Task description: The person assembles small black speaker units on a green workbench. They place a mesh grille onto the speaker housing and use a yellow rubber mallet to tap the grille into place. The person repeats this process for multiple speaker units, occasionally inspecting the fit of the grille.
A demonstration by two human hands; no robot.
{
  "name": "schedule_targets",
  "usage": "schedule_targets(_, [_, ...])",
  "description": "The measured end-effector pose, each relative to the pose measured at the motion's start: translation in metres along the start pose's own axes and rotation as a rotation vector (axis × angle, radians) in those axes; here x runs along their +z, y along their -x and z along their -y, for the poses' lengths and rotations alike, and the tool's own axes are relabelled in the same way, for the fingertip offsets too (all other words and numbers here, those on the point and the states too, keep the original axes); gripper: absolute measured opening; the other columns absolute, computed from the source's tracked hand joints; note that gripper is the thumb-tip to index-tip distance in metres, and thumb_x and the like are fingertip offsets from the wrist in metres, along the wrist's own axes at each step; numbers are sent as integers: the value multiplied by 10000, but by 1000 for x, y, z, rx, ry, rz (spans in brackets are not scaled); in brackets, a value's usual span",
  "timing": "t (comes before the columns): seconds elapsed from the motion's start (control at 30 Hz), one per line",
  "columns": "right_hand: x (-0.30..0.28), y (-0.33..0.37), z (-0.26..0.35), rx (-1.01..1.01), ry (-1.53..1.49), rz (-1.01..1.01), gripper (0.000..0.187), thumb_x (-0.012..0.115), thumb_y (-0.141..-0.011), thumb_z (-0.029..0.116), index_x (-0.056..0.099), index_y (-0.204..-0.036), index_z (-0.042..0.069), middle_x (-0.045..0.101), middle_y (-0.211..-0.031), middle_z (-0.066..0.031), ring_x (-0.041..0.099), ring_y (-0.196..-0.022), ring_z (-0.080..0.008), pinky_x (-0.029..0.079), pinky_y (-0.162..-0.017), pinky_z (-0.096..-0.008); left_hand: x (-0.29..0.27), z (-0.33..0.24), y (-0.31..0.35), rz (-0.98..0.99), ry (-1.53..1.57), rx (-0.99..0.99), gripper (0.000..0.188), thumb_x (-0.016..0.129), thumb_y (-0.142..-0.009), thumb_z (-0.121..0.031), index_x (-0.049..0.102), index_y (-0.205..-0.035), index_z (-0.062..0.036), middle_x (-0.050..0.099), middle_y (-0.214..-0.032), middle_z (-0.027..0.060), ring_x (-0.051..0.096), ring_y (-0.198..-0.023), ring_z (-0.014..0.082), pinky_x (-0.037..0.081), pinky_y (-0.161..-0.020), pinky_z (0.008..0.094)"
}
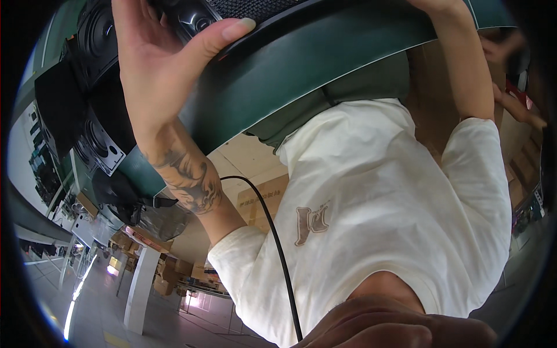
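A black speaker cabinet (249, 8) with a textured mesh panel and a small round, glossy recess lies at the top edge, partly out of frame, on a green work surface (261, 81). My left hand (154, 64) grips its left end, the thumb stretched along the near edge and the other fingers at the side, partly cut off. At the top right, only the base of my right hand (432, 4) shows above the wrist. Its fingers are out of view, so what it touches is hidden.
Several black speaker units (98, 139) with round cones stand at the left. A black cable (270, 220) hangs before my white shirt. At the right edge are another person's blurred hand (503, 47) and arm (518, 107). Cardboard boxes (168, 272) and a white post (142, 290) stand farther off.
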State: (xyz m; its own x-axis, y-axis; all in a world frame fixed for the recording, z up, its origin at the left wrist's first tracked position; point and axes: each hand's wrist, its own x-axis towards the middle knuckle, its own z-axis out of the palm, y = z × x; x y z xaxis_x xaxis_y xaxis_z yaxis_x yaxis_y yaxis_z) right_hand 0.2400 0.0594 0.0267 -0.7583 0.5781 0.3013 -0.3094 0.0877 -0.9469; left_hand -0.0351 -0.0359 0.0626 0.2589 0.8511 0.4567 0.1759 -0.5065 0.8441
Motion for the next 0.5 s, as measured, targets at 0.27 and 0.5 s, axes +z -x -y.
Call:
schedule_targets(0.27, [2, 1, 0, -17, 10, 26, 995, 785, -873, 65, 149, -1632, -36, 301, -1628, -192, 318, -1507, -274, 286, -1234, -393, -1, -5, 5, -60, -61, -242, 1130, 920, -733, -215, 255, -1618, 12, 301, -1653, 210, 260, -1553, 315, 214, -1261, 388])
schedule_targets(0.5, [7, -3, 5, 35, -6, -49, 1018, 782, -855, 79, 138, -1635, -34, 247, -1660, -184, 270, -1536, -271, 229, -1257, -384, 5, -3, 3, 7, -67, -207, 1142, 943, -699, -165, 281, -1610, 22, 337, -1632, 206, 294, -1536, 310, 237, -1250, 374])
